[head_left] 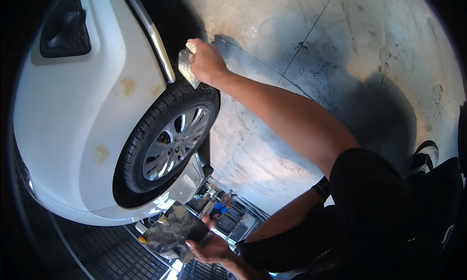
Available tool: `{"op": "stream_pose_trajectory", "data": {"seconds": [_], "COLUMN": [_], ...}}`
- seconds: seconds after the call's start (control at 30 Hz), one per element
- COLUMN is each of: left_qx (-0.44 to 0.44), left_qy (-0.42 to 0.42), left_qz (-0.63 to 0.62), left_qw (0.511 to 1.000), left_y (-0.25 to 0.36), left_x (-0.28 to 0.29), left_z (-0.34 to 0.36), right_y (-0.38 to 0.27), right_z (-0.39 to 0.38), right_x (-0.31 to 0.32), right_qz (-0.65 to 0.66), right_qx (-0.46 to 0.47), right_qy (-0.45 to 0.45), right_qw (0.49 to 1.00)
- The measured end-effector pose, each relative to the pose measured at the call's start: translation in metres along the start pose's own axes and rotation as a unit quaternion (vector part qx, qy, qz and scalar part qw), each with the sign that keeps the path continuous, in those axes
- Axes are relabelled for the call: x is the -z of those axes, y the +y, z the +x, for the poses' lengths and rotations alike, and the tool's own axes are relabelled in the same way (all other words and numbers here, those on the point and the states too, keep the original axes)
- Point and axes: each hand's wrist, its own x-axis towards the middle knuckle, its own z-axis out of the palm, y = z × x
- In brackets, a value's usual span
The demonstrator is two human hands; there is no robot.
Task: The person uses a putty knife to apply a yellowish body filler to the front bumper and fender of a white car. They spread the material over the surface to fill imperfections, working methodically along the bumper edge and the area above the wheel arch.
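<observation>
My right hand (208, 63) is closed round a flat putty spreader (186, 68) smeared with cream-coloured filler. It is by the tyre, close to the end of the shiny trim strip (162, 54) on a white car (73, 105). Dull yellowish patches (129, 86) mark the bodywork around the wheel arch. Lower in the view, my left hand (214, 250) grips the edge of a dark flat board (170, 231) with its thumb on top. Dried smears cover the board, and a small orange-yellow dab (142, 239) sits at its far corner.
The car's wheel (176, 143), with a silver spoked rim, stands between my two hands. A stained concrete floor (311, 41) spreads along the upper right. Beyond the board lie cluttered workshop items (231, 216). A shoe (428, 153) shows at the right.
</observation>
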Motion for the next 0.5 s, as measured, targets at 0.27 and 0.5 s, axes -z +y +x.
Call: {"op": "stream_pose_trajectory", "data": {"seconds": [0.27,0.5], "left_qx": [0.002,0.039], "left_qy": [0.009,0.000], "left_qz": [0.011,-0.009], "left_qw": [1.000,0.999], "left_y": [0.001,0.002], "left_x": [0.000,0.003], "left_z": [-0.002,-0.004], "right_y": [-0.016,0.018], "right_z": [-0.001,-0.027], "right_x": [-0.003,-0.029], "right_qz": [-0.002,-0.018], "right_qx": [0.020,-0.031], "right_qy": [0.038,-0.071], "right_qw": [0.999,0.997]}}
